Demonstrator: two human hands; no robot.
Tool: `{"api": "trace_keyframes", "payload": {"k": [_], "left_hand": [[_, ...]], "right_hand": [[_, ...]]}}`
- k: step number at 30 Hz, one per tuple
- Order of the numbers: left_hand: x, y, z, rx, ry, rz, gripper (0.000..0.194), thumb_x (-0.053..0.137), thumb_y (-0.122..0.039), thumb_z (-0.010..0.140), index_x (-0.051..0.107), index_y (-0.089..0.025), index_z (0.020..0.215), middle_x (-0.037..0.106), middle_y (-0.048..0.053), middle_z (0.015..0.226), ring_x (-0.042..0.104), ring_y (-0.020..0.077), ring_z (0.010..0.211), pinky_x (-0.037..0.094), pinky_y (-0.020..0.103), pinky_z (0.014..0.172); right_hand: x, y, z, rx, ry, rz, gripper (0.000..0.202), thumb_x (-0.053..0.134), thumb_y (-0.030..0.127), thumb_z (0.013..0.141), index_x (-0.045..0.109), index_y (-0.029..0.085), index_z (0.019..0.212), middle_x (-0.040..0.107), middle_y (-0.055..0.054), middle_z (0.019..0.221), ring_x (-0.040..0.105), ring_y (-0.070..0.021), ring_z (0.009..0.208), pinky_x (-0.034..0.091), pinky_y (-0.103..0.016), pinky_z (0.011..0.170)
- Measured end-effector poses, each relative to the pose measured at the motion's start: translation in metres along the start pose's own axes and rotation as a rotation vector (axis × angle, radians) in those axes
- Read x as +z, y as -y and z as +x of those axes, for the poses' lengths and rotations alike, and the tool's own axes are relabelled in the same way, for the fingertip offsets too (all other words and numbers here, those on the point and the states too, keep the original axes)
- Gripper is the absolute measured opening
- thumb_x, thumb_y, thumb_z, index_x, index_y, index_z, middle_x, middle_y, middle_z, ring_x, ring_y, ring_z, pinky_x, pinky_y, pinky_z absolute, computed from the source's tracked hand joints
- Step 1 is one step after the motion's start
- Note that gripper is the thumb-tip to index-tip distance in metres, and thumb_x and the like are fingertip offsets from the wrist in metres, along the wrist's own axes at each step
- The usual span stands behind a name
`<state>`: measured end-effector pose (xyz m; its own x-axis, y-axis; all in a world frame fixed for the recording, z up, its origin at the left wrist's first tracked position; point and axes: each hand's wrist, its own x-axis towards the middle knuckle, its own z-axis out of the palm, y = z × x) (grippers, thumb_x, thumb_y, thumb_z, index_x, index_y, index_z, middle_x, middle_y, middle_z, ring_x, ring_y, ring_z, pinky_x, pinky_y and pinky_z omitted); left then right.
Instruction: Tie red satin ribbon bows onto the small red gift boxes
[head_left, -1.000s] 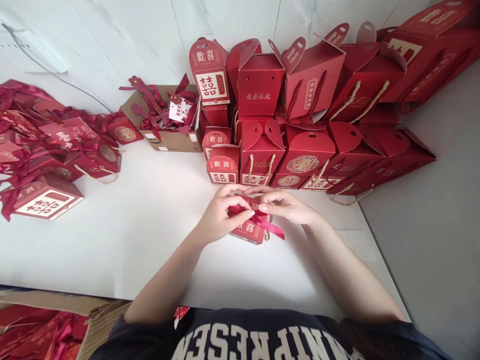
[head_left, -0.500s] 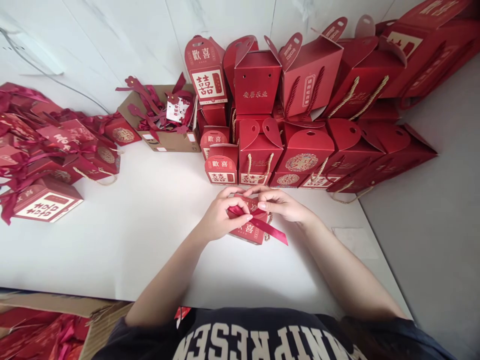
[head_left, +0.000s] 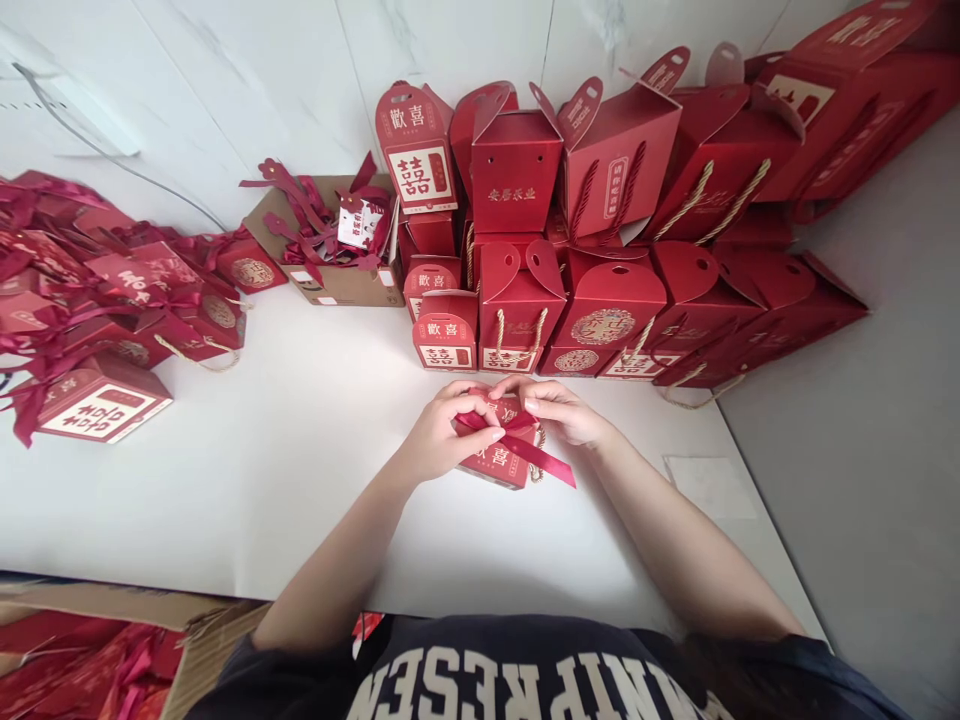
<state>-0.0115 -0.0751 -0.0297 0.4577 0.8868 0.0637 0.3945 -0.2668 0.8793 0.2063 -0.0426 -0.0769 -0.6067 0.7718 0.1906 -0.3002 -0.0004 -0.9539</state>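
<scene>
A small red gift box [head_left: 491, 468] with white Chinese characters sits on the white table in front of me. Across its top runs a dark red satin ribbon [head_left: 547, 463], one tail hanging over the box toward the lower right. My left hand [head_left: 435, 432] is closed on the ribbon at the box's left, with its thumb tip near the middle. On the other side, my right hand [head_left: 571, 412] pinches the ribbon near the box's top right. Fingers partly hide the knot. A twisted gold cord [head_left: 538, 455] shows at the box's right side.
Stacked red gift boxes [head_left: 517, 180] line the wall behind my hands. Further left stands a cardboard box [head_left: 345, 288] of ribbons and tags, beside a heap of ribboned red boxes [head_left: 97, 405]. An open carton [head_left: 202, 650] is at the lower left. A grey panel [head_left: 847, 450] borders the table's right.
My right hand's fingers have shifted slightly right and down over the ribbon. My left hand and the gift box stay nearly in place. The view has tilted a little.
</scene>
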Motion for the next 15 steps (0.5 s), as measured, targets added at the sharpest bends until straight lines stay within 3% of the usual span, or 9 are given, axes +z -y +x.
{"api": "trace_keyframes", "payload": {"k": [3,6,9,11,15], "left_hand": [[-0.002,0.002,-0.003,-0.014,-0.051,-0.063,0.012,0.064,-0.031,0.086,0.067,-0.021,0.091,0.055,0.007,0.125,0.053,0.0231,0.122,0.041,0.038,0.105],[-0.008,0.005,-0.004,-0.042,-0.157,-0.104,0.020,0.061,-0.035,0.088,0.063,-0.022,0.104,0.059,0.007,0.123,0.054,0.0221,0.120,0.043,0.034,0.101],[-0.016,0.009,-0.003,-0.106,-0.275,-0.083,0.021,0.058,-0.039,0.090,0.061,-0.021,0.100,0.064,0.004,0.098,0.061,0.0178,0.096,0.046,0.028,0.084],[-0.021,0.014,-0.003,-0.150,-0.308,-0.096,0.025,0.055,-0.043,0.091,0.060,-0.019,0.089,0.059,0.001,0.078,0.058,0.0143,0.076,0.045,0.025,0.070],[-0.026,0.020,-0.005,-0.198,-0.201,-0.176,0.041,0.053,-0.049,0.091,0.049,-0.017,0.066,0.046,-0.002,0.057,0.045,0.0101,0.054,0.037,0.023,0.053]], "right_hand": [[-0.002,0.019,0.000,-0.005,-0.009,-0.120,0.026,0.053,0.037,0.097,0.068,0.020,0.085,0.062,-0.007,0.120,0.054,-0.0235,0.119,0.038,-0.037,0.104],[-0.006,0.041,-0.003,0.027,-0.070,-0.286,0.023,0.051,0.040,0.098,0.065,0.023,0.103,0.062,-0.007,0.115,0.056,-0.0215,0.111,0.041,-0.036,0.099],[-0.008,0.058,-0.009,0.098,-0.123,-0.449,0.025,0.051,0.045,0.097,0.061,0.022,0.099,0.063,-0.004,0.096,0.058,-0.0176,0.088,0.045,-0.032,0.083],[-0.008,0.065,-0.012,0.178,-0.136,-0.514,0.029,0.049,0.049,0.097,0.058,0.022,0.096,0.060,-0.001,0.080,0.055,-0.0152,0.073,0.045,-0.029,0.071],[-0.002,0.071,-0.013,0.332,-0.119,-0.623,0.041,0.045,0.058,0.096,0.054,0.020,0.081,0.058,0.002,0.064,0.052,-0.0128,0.058,0.040,-0.025,0.058]]}}
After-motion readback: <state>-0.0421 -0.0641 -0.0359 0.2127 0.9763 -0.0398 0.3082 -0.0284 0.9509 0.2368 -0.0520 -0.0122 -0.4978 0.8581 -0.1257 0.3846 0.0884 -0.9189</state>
